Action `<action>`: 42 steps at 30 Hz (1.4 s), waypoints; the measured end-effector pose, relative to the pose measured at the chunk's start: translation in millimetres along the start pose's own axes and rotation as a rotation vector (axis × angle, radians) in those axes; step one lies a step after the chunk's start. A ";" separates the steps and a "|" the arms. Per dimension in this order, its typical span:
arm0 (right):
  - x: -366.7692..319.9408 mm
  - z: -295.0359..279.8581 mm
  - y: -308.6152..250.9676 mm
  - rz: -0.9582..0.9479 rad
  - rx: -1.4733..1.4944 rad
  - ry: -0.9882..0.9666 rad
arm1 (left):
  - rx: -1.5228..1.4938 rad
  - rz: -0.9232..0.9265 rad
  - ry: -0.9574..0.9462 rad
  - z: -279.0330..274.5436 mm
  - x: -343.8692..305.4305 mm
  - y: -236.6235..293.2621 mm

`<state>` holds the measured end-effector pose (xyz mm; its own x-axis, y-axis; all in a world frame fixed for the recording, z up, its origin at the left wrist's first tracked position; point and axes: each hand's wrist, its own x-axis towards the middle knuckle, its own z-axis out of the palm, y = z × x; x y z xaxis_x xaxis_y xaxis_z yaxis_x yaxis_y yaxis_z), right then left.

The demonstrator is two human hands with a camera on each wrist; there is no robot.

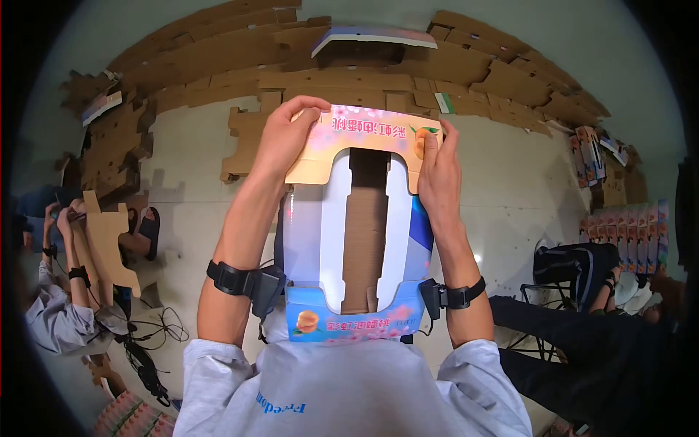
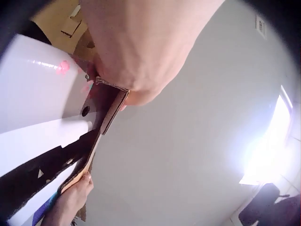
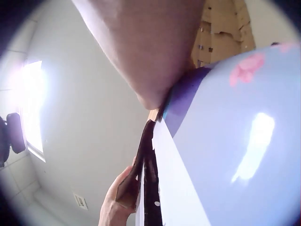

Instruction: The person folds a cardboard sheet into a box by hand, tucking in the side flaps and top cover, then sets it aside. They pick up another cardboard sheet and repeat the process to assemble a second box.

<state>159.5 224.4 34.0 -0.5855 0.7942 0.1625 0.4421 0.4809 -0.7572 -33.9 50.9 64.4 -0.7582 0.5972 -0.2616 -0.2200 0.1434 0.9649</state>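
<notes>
Just ahead of pale T-shirt (image 1: 338,382): printed carton (image 1: 302,226), long side running away, held between both forearms above pale floor (image 1: 510,240); whether resting on lap, cannot tell. Inside, through long slot between white side flaps (image 1: 335,240), bare brown board. Forearms stretched forward, black strapped devices (image 1: 268,290) at wrists. Grips far left corner with left hand (image 1: 286,137), thumb bent over edge; pinches far right corner with right hand (image 1: 441,169), thumb flat on printed peach. Glossy lavender-blue walls; end flaps with curved cutouts, blossoms, Chinese characters; raw board edges in left wrist view. Farther out, left: another person's hands beside notched brown sheet (image 1: 109,244). Right: dark trousers (image 1: 582,331), then stacked peach-printed cartons (image 1: 633,237). Farthest: long ragged rows of brown cardboard (image 1: 211,54), second printed piece (image 1: 375,35) on top, bent, brown beneath.
</notes>
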 end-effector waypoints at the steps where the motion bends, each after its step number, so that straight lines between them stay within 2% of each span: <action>1: 0.0 0.4 -0.7 0.027 0.044 -0.001 | 0.002 0.013 0.020 2.0 -0.4 2.1; 6: -0.8 3.2 1.3 0.072 0.172 0.007 | 0.106 0.130 0.163 7.3 -7.8 1.0; 9: -0.5 4.3 4.3 0.055 0.194 0.018 | 0.028 0.292 0.252 5.7 -0.8 -15.2; 12: -0.8 2.9 2.5 0.067 0.209 0.015 | 0.163 0.316 0.251 2.8 -1.9 -17.8; 15: -1.5 0.4 -0.7 0.073 0.185 0.022 | 0.075 0.281 0.302 6.4 -6.8 -11.2; 18: -1.6 1.5 0.2 0.092 0.173 0.023 | 0.397 0.423 0.435 12.0 -13.3 -13.1; 22: -2.0 1.7 2.2 0.096 0.168 0.021 | 0.422 0.495 0.400 8.3 -5.3 -23.0; 25: -3.4 -0.4 -0.5 0.119 0.257 0.006 | 0.738 0.681 0.345 6.2 -6.3 -17.3; 30: 1.4 3.1 11.1 0.096 0.320 -0.001 | 0.957 0.672 0.267 8.6 -12.1 -7.7; 31: 1.0 1.6 11.0 0.050 0.250 -0.004 | 0.991 0.681 0.268 9.7 -13.1 -8.1; 34: -17.2 -5.1 3.3 -0.109 -0.014 -0.026 | 1.253 0.934 0.191 7.9 -17.8 -13.1; 36: -49.9 -11.0 -8.4 -0.235 -0.269 -0.061 | 1.270 0.843 0.137 15.4 -45.1 -14.0; 40: -89.0 -9.3 -24.4 -0.284 -0.384 -0.120 | 1.325 0.620 0.021 33.0 -101.9 -19.2; 42: -91.6 -8.9 -26.7 -0.275 -0.415 -0.118 | 1.298 0.593 -0.002 37.4 -109.3 -26.0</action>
<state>207.4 142.1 45.0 -0.7803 0.5816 0.2299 0.4793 0.7923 -0.3776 77.7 11.4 68.8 -0.5363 0.8245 0.1803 0.8336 0.4839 0.2665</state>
